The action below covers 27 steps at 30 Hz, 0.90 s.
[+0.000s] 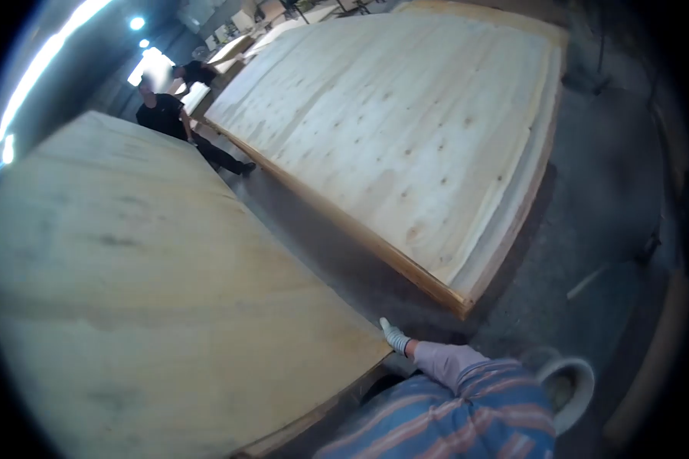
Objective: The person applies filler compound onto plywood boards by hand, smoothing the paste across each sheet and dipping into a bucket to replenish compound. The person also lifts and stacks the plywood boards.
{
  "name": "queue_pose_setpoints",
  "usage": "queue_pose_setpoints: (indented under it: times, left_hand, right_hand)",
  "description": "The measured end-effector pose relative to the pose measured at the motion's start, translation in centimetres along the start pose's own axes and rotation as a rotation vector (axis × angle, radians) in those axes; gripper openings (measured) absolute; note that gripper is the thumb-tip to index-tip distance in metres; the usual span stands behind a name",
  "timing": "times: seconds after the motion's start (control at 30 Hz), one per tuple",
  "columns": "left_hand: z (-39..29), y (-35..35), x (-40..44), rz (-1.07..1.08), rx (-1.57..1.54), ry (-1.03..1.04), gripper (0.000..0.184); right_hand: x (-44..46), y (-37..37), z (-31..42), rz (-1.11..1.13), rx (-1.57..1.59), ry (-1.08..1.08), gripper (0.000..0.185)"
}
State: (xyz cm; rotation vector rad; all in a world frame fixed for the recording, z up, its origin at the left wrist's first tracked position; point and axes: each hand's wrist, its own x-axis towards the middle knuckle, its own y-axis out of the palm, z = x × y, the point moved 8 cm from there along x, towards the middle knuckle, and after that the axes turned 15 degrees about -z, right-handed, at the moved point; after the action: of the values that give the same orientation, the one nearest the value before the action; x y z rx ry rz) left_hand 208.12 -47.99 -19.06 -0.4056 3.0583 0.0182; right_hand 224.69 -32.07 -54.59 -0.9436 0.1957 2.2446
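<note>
The wooden sheet (pixel 184 283) has its near corner beside the gloved hand (pixel 394 336), whose opening and hold I cannot tell.

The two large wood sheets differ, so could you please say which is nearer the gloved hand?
The yellowish left sheet, its corner at the gloved hand; the paler, knot-speckled right sheet lies across a gap.

Two broad, flat, pale wooden panels (pixel 168 268) (pixel 390 130) are filling most of the view, while smaller pale boards (pixel 232 50) behind are blurring beyond counting. One hand in a whitish ribbed glove (pixel 395 337), one round white open-topped container (pixel 586 394) and two people in dark clothing (pixel 161 116) (pixel 199 74) are showing, and two small round lamps (pixel 137 23) (pixel 144 43) are glowing.
</note>
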Motion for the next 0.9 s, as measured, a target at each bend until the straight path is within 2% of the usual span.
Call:
queue_pose_setpoints:
  times: [0.03, 0.1, 0.17, 0.23, 0.33, 0.37, 0.4, 0.5, 0.53, 0.6, 0.63, 0.67, 0.73, 0.77, 0.83, 0.87, 0.9]
  left_hand:
    - [0.3, 2.0, -0.5, 0.036, 0.011, 0.002, 0.037]
    - [1.5, 5.4, -1.5, 0.126, 0.023, -0.023, 0.037]
    - [3.5, 8.3, -2.8, 0.215, 0.019, -0.061, 0.037]
    - [6.8, 10.3, -4.9, 0.298, 0.023, -0.126, 0.037]
    - [15.0, 11.3, -9.5, 0.432, 0.016, -0.385, 0.037]
    - [17.5, 11.3, -10.8, 0.478, 0.019, -0.501, 0.037]
    - [20.3, 10.6, -12.1, 0.52, 0.032, -0.722, 0.042]
    - [19.2, 9.9, -17.3, 0.49, -0.036, -1.024, 0.052]
    - [18.0, 10.1, -18.9, 0.501, 0.006, -1.09, 0.049]
    - [14.2, 11.3, -21.3, 0.573, 0.15, -1.133, 0.056]
    - [16.0, 11.7, -21.4, 0.671, 0.086, -1.216, 0.056]
    - [14.4, 12.5, -22.0, 0.698, 0.173, -1.204, 0.057]
    - [10.0, 15.4, -24.6, 0.733, 0.325, -1.191, 0.058]
    - [11.6, 16.6, -24.3, 0.952, 0.268, -1.176, 0.062]
    - [14.7, 20.0, -25.3, 0.962, 0.061, -1.362, 0.076]
    - [15.0, 21.7, -25.8, 0.936, -0.009, -1.384, 0.079]
    - [15.6, 23.2, -26.2, 0.911, -0.079, -1.406, 0.082]
  right_hand:
    - [-0.3, -0.4, -0.6, 0.032, 0.137, 0.03, 0.096]
    - [-1.5, -0.4, -2.0, 0.26, 0.246, 0.287, 0.093]
    - [-3.6, -1.5, -1.7, 0.369, 0.352, 0.43, 0.087]
    - [-6.3, -5.9, 1.6, 0.373, 0.268, 0.457, 0.087]
    - [-6.9, -7.4, 1.2, 0.933, 0.531, 0.564, 0.081]
    - [-7.8, -8.5, 2.9, 1.019, 0.675, 0.66, 0.08]
    - [-9.0, -9.5, 4.7, 1.113, 0.773, 0.68, 0.079]
    - [-12.5, -12.0, 9.2, 1.318, 0.977, 0.648, 0.077]
    - [-13.8, -12.7, 10.6, 1.379, 1.051, 0.625, 0.076]
    - [-15.6, -13.8, 13.3, 1.475, 1.181, 0.554, 0.075]
    - [-16.5, -14.3, 14.4, 1.512, 1.24, 0.523, 0.075]
    - [-17.4, -14.4, 15.3, 1.535, 1.297, 0.496, 0.074]
    - [-17.7, -14.8, 16.5, 1.464, 1.396, 0.502, 0.073]
    - [-17.2, -15.0, 16.0, 1.32, 1.42, 0.545, 0.072]
    - [-15.9, -16.5, 10.5, 0.76, 1.199, 0.672, 0.071]
    - [-16.5, -18.3, 7.6, 0.488, 1.066, 0.733, 0.071]
    - [-15.7, -20.2, 4.9, 0.267, 1.215, 0.763, 0.075]
